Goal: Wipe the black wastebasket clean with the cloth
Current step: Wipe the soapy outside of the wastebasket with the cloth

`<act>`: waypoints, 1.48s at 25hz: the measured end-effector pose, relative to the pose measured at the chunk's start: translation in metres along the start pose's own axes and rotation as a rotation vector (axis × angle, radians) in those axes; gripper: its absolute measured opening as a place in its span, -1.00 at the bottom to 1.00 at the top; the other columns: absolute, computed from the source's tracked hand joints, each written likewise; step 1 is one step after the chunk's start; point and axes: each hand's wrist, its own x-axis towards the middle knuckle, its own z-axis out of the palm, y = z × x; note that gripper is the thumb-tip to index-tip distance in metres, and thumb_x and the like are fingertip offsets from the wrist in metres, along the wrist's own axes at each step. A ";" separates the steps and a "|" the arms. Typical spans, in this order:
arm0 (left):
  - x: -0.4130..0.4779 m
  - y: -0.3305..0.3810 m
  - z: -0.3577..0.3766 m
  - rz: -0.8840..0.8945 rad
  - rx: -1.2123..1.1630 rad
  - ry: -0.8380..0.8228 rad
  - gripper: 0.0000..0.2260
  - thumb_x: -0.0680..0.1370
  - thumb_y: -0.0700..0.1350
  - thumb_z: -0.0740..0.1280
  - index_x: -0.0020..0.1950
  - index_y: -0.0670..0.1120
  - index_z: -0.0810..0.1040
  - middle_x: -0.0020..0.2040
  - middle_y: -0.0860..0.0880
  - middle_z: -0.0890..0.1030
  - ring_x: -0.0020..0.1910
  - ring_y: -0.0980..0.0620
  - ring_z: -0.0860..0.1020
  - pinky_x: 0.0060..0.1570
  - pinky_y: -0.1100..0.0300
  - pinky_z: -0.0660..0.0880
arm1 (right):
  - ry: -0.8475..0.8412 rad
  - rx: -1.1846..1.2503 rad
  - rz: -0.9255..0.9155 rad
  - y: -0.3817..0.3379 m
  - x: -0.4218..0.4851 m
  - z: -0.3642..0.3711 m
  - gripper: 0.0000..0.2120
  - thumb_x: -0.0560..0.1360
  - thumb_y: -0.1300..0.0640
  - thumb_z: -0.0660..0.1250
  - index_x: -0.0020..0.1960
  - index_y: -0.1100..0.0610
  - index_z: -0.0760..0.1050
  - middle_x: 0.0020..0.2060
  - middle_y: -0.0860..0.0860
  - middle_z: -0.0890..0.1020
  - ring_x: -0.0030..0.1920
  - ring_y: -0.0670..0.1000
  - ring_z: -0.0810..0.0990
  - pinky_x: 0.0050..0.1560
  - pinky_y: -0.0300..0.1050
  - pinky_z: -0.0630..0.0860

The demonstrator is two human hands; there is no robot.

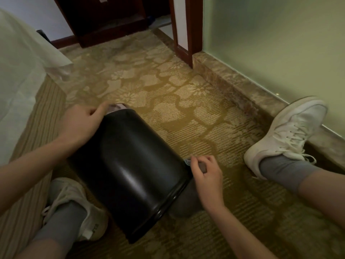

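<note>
The black wastebasket point(130, 165) lies on its side on the carpet between my legs, glossy, one end toward me. My left hand point(84, 122) grips its far end, where a bit of pale liner or label shows at the rim. My right hand point(205, 174) is closed on a grey cloth point(188, 197) pressed against the basket's right side near the near rim. Most of the cloth hangs down under my hand, partly hidden by it.
Patterned yellow carpet point(168, 86) stretches ahead. A bed with white sheet point(22, 68) stands at left. A frosted glass wall on a marble ledge point(242, 86) runs along the right. Dark wooden furniture point(104, 21) and a door frame stand behind. My white sneakers point(285, 133) flank the basket.
</note>
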 end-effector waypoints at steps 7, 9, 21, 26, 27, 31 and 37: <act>-0.022 0.009 -0.009 0.065 -0.080 0.098 -0.36 0.53 0.28 0.19 -0.51 -0.22 0.42 -0.52 -0.24 0.42 -0.47 -0.14 0.44 -0.38 -0.02 0.30 | -0.056 0.792 0.781 0.014 -0.023 0.002 -0.78 0.55 0.08 0.35 0.06 0.24 0.59 -0.07 0.23 0.68 -0.02 0.20 0.66 0.08 0.09 0.56; -0.023 0.014 -0.011 0.064 -0.126 0.134 -0.34 0.52 0.30 0.21 -0.44 -0.28 0.50 -0.49 -0.29 0.46 -0.43 -0.17 0.49 -0.36 -0.03 0.31 | -0.010 0.789 0.756 0.001 -0.022 -0.005 -0.82 0.54 0.10 0.36 0.02 0.22 0.61 -0.07 0.22 0.68 -0.02 0.19 0.66 0.06 0.09 0.57; -0.012 0.057 0.030 0.294 -0.231 0.081 -0.38 0.53 0.30 0.07 -0.46 -0.20 0.29 -0.55 -0.13 0.29 -0.53 0.10 0.29 -0.42 0.05 0.26 | 0.318 -0.034 -0.079 0.010 0.011 -0.062 -0.80 0.49 0.15 0.38 -0.28 -0.02 0.48 -0.13 -0.13 0.51 -0.12 -0.14 0.53 -0.11 -0.32 0.45; 0.016 0.094 0.024 0.221 0.082 -0.022 -0.44 0.50 0.36 0.08 -0.35 -0.09 0.49 -0.34 -0.11 0.54 -0.25 -0.19 0.54 -0.25 0.05 0.44 | 0.329 -0.296 -0.254 0.009 0.002 -0.061 -0.89 0.45 -0.01 0.37 -0.24 -0.04 0.53 -0.08 -0.19 0.48 -0.14 -0.16 0.52 -0.22 -0.40 0.38; 0.017 0.098 0.026 0.190 0.134 -0.006 -0.46 0.51 0.35 0.09 -0.30 -0.07 0.52 -0.28 -0.12 0.56 -0.19 -0.20 0.55 -0.21 0.05 0.45 | 0.334 -0.316 -0.266 0.007 0.001 -0.060 -0.87 0.45 -0.03 0.35 -0.25 -0.04 0.53 -0.08 -0.18 0.49 -0.15 -0.16 0.51 -0.24 -0.39 0.37; 0.008 0.087 0.029 0.162 0.183 0.125 -0.42 0.50 0.38 0.01 -0.25 -0.05 0.55 -0.27 -0.14 0.57 -0.17 -0.24 0.57 -0.25 0.07 0.39 | 0.307 -0.341 -0.251 0.000 0.005 -0.057 -0.84 0.46 -0.04 0.31 -0.28 -0.07 0.49 -0.12 -0.20 0.48 -0.20 -0.16 0.49 -0.28 -0.42 0.29; -0.022 0.057 0.010 0.150 0.073 0.091 -0.36 0.44 0.42 0.00 -0.36 -0.09 0.53 -0.44 -0.06 0.52 -0.32 -0.18 0.54 -0.31 0.05 0.43 | -0.041 -0.164 -0.012 0.005 0.043 -0.064 -0.63 0.52 0.06 0.34 -0.43 -0.02 0.34 -0.32 -0.06 0.43 -0.29 -0.14 0.41 -0.24 -0.09 0.34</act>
